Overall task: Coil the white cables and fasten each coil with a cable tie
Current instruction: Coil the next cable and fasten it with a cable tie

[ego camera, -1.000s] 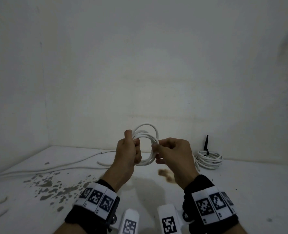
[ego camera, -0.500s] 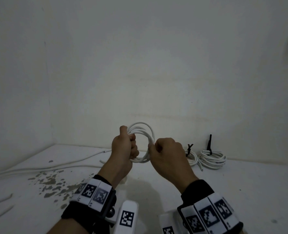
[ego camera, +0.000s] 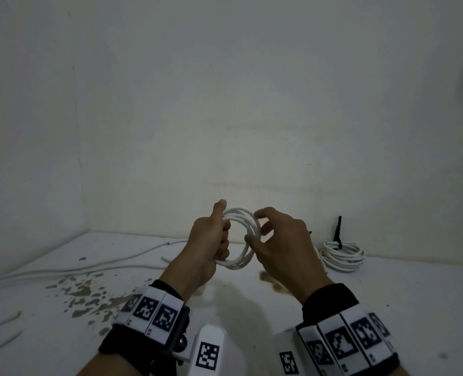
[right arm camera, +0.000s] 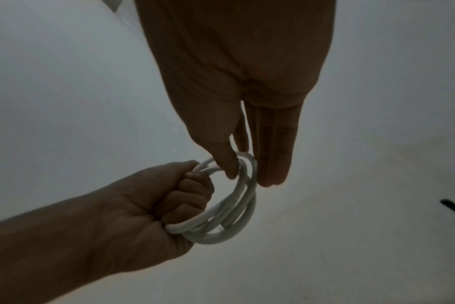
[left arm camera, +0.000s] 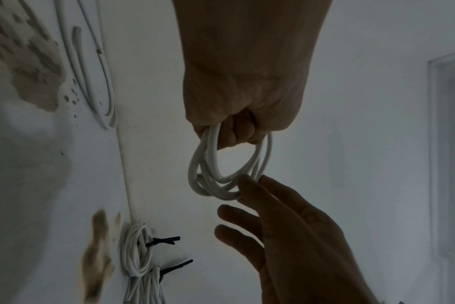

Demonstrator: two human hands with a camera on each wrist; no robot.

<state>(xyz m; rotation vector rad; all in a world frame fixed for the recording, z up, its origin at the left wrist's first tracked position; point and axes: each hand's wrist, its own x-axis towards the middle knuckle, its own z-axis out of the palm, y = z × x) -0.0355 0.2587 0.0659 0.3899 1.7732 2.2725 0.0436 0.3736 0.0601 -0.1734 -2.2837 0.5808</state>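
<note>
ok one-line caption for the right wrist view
Left hand grips a coiled white round cable while the right hand fingers touch its loops.

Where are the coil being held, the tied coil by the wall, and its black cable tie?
held coil (ego camera: 242, 260): head view, lower arc of loops.
tied coil (ego camera: 342, 258): head view, middle of bundle.
black cable tie (ego camera: 338, 229): head view, upright tail.

1. All three views were dim and grey, with soft grain in the darker parts.
2. In the head view the wall (ego camera: 252, 118) was brightest near its middle and dark toward the corners; a faint shadow fell on the counter (ego camera: 387, 308) below the wrists.
3. Both wrist views showed the hands backlit, nearly silhouettes; the right hand (right arm camera: 234, 72) was darkest.
4. Straight edges bent near the borders.
5. The left wrist view's lower left looked smeared, perhaps by motion.
</note>
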